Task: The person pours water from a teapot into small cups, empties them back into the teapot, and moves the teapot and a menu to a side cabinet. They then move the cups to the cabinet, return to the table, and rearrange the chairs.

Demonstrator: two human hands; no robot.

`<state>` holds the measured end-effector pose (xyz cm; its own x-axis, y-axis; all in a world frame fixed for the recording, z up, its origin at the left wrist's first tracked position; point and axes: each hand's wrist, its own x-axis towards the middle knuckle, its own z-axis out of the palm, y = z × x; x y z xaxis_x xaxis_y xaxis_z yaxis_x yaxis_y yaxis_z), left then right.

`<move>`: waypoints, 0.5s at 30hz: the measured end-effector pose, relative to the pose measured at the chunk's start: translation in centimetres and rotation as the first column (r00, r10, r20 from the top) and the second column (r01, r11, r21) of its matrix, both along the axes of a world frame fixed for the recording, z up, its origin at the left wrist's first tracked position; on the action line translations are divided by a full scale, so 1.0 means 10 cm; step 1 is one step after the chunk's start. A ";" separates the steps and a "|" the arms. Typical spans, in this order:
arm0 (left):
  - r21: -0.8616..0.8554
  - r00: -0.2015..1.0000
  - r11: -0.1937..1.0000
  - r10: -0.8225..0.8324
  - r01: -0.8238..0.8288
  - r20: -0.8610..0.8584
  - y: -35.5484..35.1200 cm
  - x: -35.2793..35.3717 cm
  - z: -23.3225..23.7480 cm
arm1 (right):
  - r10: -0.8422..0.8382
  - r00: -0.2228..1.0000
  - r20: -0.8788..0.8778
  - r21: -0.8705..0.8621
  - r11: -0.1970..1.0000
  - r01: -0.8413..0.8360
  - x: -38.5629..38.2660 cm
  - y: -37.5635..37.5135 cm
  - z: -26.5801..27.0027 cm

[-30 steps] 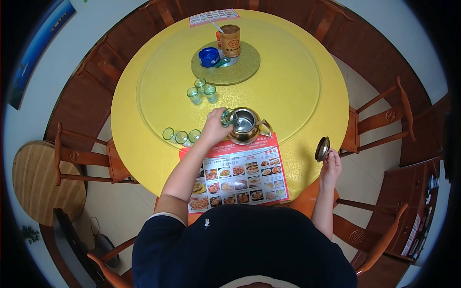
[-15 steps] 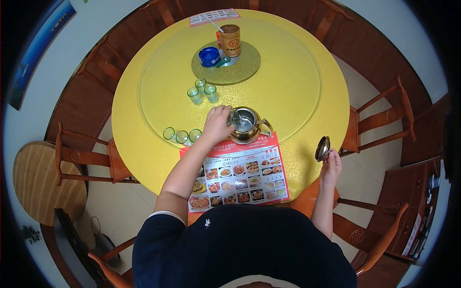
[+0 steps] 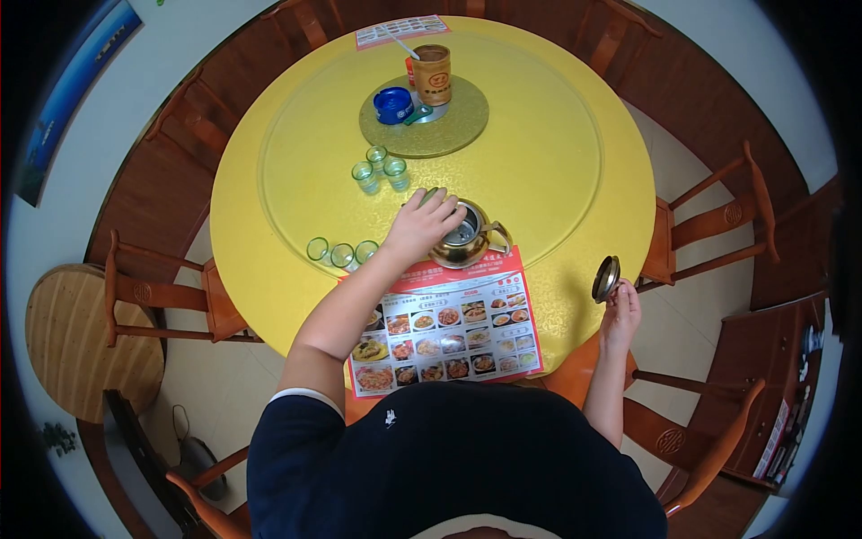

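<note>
My left hand (image 3: pixel 420 225) is closed round a small glass with a green rim (image 3: pixel 435 193), mostly hidden under my fingers. It is at the left side of a brass-coloured metal teapot (image 3: pixel 463 257), whose top is uncovered and whose handle points right. My fingertips reach over the pot's opening. Off the table's right edge, my right hand (image 3: pixel 620 314) grips the round metal teapot lid (image 3: pixel 606 278), held tilted on edge. Three glasses (image 3: pixel 342 255) stand left of my left forearm, and three more glasses (image 3: pixel 381 171) are grouped beyond my left hand.
A picture menu (image 3: pixel 449 337) lies at the near edge of the round yellow table (image 3: pixel 575 117). The small turntable (image 3: pixel 422 141) bears a blue ashtray (image 3: pixel 393 106), a green-handled item and a bamboo holder (image 3: pixel 435 76). Wooden chairs (image 3: pixel 718 220) surround the table.
My left hand has turned over the glass, which has tipped from the pot's opening toward the left and away from me. My right hand and the lid stay nearly still.
</note>
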<state>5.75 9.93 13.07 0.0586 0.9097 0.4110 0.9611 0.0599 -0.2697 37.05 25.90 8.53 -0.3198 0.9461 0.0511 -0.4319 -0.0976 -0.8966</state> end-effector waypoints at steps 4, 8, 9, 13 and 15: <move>0.032 0.999 0.999 -0.040 0.040 -0.005 0.00 -0.05 0.03 | 0.005 1.000 0.012 -0.002 1.000 -0.005 -0.01 -0.01 0.01; 0.069 0.800 0.974 0.137 -0.217 0.583 -0.05 -0.17 0.19 | 0.002 1.000 0.013 -0.002 1.000 -0.002 -0.01 0.00 0.01; 0.063 0.609 0.944 0.158 -0.325 0.777 -0.08 -0.26 0.20 | 0.000 1.000 0.026 0.000 1.000 0.000 -0.01 0.00 0.01; 0.011 0.281 0.920 0.108 -0.391 0.954 -0.30 -0.70 0.17 | -0.002 0.999 0.040 0.009 1.000 0.002 0.01 0.00 0.01; -0.059 0.364 0.884 0.251 -0.464 0.897 -0.42 -0.95 -0.06 | 0.009 0.999 0.031 0.013 1.000 -0.010 0.01 0.01 -0.03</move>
